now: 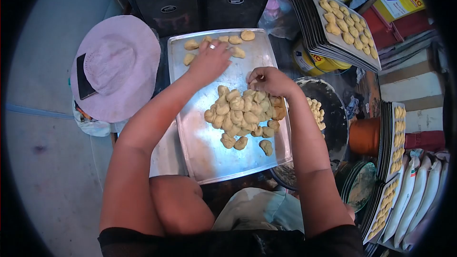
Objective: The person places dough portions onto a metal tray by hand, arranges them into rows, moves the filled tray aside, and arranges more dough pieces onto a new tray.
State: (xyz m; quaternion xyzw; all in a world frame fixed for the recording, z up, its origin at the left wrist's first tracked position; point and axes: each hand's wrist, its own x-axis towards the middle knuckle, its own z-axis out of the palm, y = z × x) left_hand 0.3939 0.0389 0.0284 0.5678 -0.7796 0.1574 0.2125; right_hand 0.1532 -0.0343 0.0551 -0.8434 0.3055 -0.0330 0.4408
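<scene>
A metal baking tray (195, 157) lies in front of me, with a heap of pale yellow dough pieces (243, 114) on its near half. At its far end, several dough pieces (235, 40) are set out in loose rows. My left hand (212, 59), wearing a ring, is among those pieces, its fingers bent down around a dough piece that they partly cover. Just beyond the heap, my right hand (272, 82) is closed, thumb and fingertips pinched together on what looks like a dough piece, mostly hidden by the fingers.
Left of the tray are a pink hat (112, 62) and a dark phone (86, 77). Black speakers (200, 0) stand behind. Stacked trays of shaped dough (342, 24) rise at right, above a yellow bucket (309, 62). A black basin (335, 114) sits beside my right forearm.
</scene>
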